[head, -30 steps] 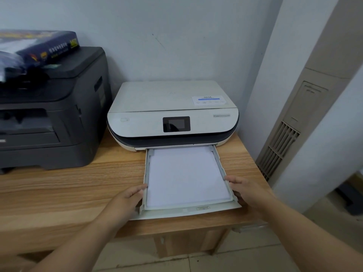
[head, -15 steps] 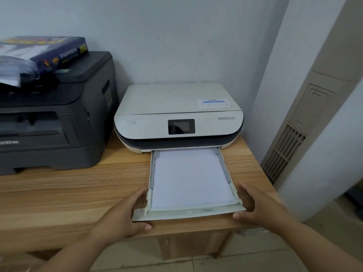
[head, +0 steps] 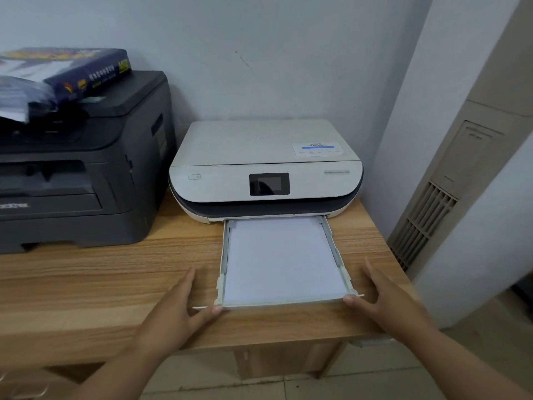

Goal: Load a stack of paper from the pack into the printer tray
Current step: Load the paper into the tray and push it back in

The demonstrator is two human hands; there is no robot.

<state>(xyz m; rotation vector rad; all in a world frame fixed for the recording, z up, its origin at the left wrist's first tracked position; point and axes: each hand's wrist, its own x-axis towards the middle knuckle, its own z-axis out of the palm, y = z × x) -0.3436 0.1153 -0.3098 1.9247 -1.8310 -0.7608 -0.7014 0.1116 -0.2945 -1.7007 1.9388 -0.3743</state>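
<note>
The white printer (head: 265,166) sits on the wooden table, its paper tray (head: 331,243) pulled out toward me. A stack of white paper (head: 282,261) lies flat in the tray. My left hand (head: 176,307) is at the tray's front left corner, thumb tip on the front lip, fingers spread beside the tray without touching it. My right hand (head: 383,298) mirrors it at the front right corner, thumb on the lip. The dark blue paper pack (head: 86,73) lies on top of the black printer, torn open at its left end.
A large black printer (head: 78,174) stands to the left on the wooden table (head: 101,284). The wall is close behind both printers. A beige standing air conditioner (head: 450,192) fills the corner at the right, past the table's edge.
Both hands slid from the tray's sides to its front corners, thumbs onto the front lip. The tray looks pushed slightly in toward the printer. My view shifted left.
</note>
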